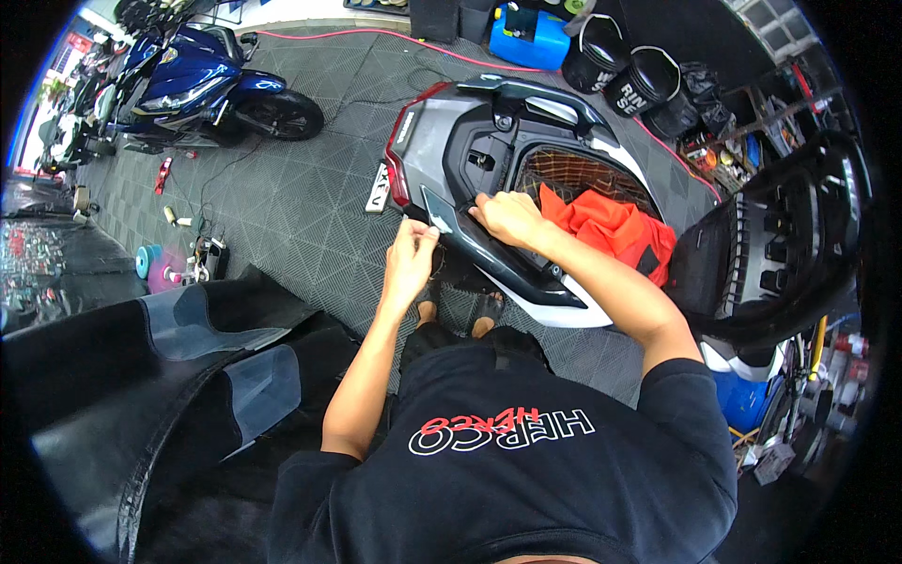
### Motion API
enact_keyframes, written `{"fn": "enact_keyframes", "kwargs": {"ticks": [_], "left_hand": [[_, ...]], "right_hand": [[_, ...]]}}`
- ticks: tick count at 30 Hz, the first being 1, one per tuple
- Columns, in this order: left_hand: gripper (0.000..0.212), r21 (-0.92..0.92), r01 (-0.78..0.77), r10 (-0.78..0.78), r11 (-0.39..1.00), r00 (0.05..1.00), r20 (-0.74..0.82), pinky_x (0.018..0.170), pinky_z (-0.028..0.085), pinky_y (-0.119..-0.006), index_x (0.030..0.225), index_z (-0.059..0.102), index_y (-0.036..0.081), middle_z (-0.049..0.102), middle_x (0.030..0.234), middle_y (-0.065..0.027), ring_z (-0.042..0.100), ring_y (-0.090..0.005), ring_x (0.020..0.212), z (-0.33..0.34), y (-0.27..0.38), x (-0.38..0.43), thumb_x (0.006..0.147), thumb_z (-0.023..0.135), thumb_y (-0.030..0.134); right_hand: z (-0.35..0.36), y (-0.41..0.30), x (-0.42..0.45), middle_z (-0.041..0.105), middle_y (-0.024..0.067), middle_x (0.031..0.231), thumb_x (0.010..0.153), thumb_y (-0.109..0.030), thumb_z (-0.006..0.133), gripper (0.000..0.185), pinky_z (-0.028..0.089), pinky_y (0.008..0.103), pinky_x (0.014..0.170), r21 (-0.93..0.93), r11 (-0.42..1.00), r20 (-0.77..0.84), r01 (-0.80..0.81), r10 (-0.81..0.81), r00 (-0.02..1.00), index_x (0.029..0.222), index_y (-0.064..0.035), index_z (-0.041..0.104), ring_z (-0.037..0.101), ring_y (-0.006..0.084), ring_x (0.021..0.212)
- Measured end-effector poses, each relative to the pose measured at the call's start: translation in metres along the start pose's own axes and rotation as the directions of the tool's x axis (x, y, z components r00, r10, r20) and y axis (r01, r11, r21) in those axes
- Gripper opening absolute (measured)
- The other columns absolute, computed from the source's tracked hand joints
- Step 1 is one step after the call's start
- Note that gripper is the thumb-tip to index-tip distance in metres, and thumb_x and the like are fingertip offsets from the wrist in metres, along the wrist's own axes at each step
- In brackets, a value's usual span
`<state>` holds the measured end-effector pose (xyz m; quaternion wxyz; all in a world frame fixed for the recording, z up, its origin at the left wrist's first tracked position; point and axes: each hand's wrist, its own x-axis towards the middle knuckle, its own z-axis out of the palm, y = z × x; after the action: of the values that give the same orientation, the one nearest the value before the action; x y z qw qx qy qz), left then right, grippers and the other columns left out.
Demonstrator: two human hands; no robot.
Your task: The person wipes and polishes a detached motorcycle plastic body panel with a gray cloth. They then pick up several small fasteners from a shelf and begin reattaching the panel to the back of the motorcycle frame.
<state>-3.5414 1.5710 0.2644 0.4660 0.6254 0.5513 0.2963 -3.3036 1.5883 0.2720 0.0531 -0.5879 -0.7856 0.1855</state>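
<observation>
A scooter's grey rear body (426, 144) with a red tail light (399, 169) lies before me. Its seat (712, 247) is raised on the right, and the storage well (592, 169) stands uncovered, with red cloth (606, 222) hanging over its near edge. My left hand (411, 254) is at the rear end of the near dark grab rail (486, 257), thumb and finger pinched by a whitish patch; whether it holds something is too small to tell. Curled over the inner side of that rail is my right hand (509, 217); its fingertips are partly hidden.
A blue motorcycle (190, 77) stands at upper left. Black buckets (641, 81), a blue jug (528, 39) and a pink hose (373, 32) lie beyond the scooter. Cluttered shelves (740, 148) are at right. Black sheeting with clear panels (264, 395) is at lower left.
</observation>
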Motion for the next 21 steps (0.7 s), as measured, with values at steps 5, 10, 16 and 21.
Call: {"fn": "enact_keyframes", "kwargs": {"ticks": [5,10,16,21], "left_hand": [[0.026,-0.207,0.144,-0.115,0.968,0.982,0.147,0.081,0.051,-0.028,0.119,0.057,0.0,0.065,0.105,-0.0094,0.062,-0.0135,0.09,-0.025,0.005,-0.02,0.095,0.045,0.0],[0.022,-0.387,0.15,-0.066,0.91,0.973,0.223,0.086,0.053,-0.03,0.122,0.057,-0.001,0.067,0.114,-0.0132,0.068,-0.0188,0.103,-0.043,0.018,-0.037,0.104,0.045,0.002],[0.015,-0.555,0.236,-0.109,0.798,0.962,0.252,0.088,0.05,-0.028,0.116,0.06,0.003,0.068,0.125,-0.0139,0.067,-0.0195,0.113,-0.027,0.04,-0.045,0.106,0.05,0.008],[0.014,-0.714,0.284,-0.116,0.64,0.954,0.275,0.089,0.05,-0.029,0.116,0.059,0.006,0.067,0.128,-0.0146,0.066,-0.0214,0.116,0.009,0.062,-0.049,0.103,0.056,0.008]], "right_hand": [[0.008,0.008,-0.002,0.069,0.0265,0.075,0.098,-0.029,0.053,0.039,0.055,0.0521,0.066,-0.013,0.999,-0.01,0.044,-0.044,0.999,0.084,0.004,0.069,0.07,0.0441,0.072],[0.002,0.0,-0.006,0.071,0.0274,0.087,0.101,-0.032,0.052,0.037,0.055,0.0534,0.075,0.041,0.997,0.078,-0.066,0.063,0.995,0.103,0.0011,0.068,0.071,0.0433,0.084],[0.002,0.006,-0.01,0.071,0.0275,0.086,0.101,-0.032,0.052,0.038,0.055,0.0537,0.077,0.088,0.994,0.082,-0.065,0.057,0.995,0.101,0.0016,0.069,0.072,0.0429,0.085],[0.004,0.002,-0.018,0.069,0.0267,0.082,0.102,-0.032,0.052,0.037,0.054,0.0549,0.074,0.114,0.986,-0.009,-0.125,0.127,0.992,0.096,0.0019,0.066,0.069,0.0456,0.082]]}}
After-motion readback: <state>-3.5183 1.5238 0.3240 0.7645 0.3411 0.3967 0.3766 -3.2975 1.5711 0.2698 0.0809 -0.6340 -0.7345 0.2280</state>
